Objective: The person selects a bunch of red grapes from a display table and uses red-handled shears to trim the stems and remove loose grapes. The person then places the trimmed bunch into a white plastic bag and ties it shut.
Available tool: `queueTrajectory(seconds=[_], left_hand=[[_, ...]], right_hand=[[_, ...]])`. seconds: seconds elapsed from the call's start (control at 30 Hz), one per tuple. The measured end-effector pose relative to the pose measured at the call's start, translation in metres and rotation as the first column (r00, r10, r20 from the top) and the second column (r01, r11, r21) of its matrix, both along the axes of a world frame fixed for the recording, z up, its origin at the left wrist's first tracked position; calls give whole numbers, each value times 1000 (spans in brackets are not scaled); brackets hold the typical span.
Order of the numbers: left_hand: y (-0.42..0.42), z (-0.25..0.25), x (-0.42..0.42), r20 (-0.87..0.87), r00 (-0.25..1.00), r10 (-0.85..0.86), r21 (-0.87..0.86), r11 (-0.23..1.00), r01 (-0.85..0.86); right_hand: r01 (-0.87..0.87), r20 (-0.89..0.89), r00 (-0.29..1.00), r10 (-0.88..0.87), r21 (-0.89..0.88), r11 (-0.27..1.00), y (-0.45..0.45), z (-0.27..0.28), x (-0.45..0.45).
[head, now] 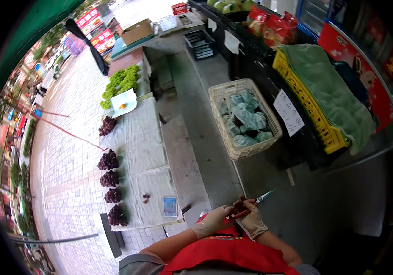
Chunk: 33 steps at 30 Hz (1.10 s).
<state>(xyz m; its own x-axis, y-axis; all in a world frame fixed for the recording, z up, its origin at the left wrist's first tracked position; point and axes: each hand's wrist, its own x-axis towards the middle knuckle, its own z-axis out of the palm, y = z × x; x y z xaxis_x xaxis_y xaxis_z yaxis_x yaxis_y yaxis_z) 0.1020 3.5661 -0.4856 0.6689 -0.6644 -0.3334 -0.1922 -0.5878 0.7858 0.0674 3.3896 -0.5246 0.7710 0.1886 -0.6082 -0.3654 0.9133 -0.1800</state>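
Observation:
In front of my red apron [224, 254], both hands meet on a pair of small scissors [264, 196] with red handles. My left hand [213, 221], in a thin pale glove, grips the handle end. My right hand [253, 219], gloved too, holds the handles nearer the blades, which point up and to the right. The fingers partly cover the handles. To the left of my hands stands a cloth-covered table [141, 147]; dark grape bunches [108, 160] line its far edge. Several loose grapes [145, 198] lie near a blue printed-code card [170, 206].
A cream plastic crate [229, 134] of bagged fruit stands on the floor ahead. Green grapes [122, 80] lie beyond a white tray [123, 103]. At right, a yellow crate [306, 106] under a green towel [327, 92] rests on a dark stand. A black crate [199, 44] sits farther off.

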Motion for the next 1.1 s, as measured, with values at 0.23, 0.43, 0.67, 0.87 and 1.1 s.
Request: queueTrajectory(seconds=[0.23,0.43,0.67,0.87,1.1], left_hand=[[4,19,41,-166,929,331,-312,876,-368],[21,2,119,-141,876,462,-395,785,-478],[56,32,246,-191,857,479,-359,779,-515],[90,56,329,-166,887,431,-251,852,-460],[117,43,438,-219,828,516,-244,793,-559]], right_hand=[[75,-178,980,-89,-83,994,15,26,89],[-2,-104,994,-12,-136,991,37,20,189],[-14,65,997,33,-284,959,75,38,334],[-66,85,990,111,-417,907,123,82,415],[-254,169,923,346,-408,877,149,77,532]])
